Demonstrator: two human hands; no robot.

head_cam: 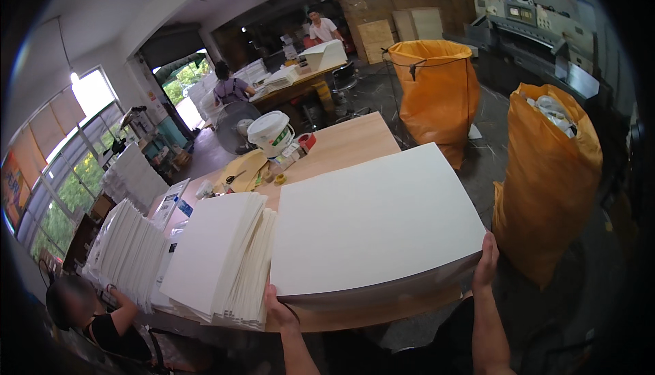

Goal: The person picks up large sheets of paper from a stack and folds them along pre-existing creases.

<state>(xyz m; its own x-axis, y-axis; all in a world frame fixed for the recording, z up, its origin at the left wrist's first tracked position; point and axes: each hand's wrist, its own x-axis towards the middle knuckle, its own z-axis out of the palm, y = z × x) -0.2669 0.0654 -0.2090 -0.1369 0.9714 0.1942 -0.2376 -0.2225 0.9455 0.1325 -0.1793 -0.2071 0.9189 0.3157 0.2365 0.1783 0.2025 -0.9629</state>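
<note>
A large, thick stack of white paper sheets (pixel 371 221) lies in front of me, its near edge in shadow over the wooden table (pixel 353 137). My left hand (pixel 280 307) grips its near left corner. At the near right corner my right hand (pixel 486 261) holds the side, fingers along the edge. Just left of my left hand, a looser pile of white sheets (pixel 207 244) fans out in uneven bundles. The undersides of both piles are hidden.
Several items stand at the table's far side: a white plastic bucket (pixel 269 132), red tape (pixel 307 141), scissors (pixel 234 177). Two orange sacks (pixel 435 93) stand right, one stuffed. A person (pixel 110 318) sits lower left beside stacked paper (pixel 125 252). Two people work at a further table.
</note>
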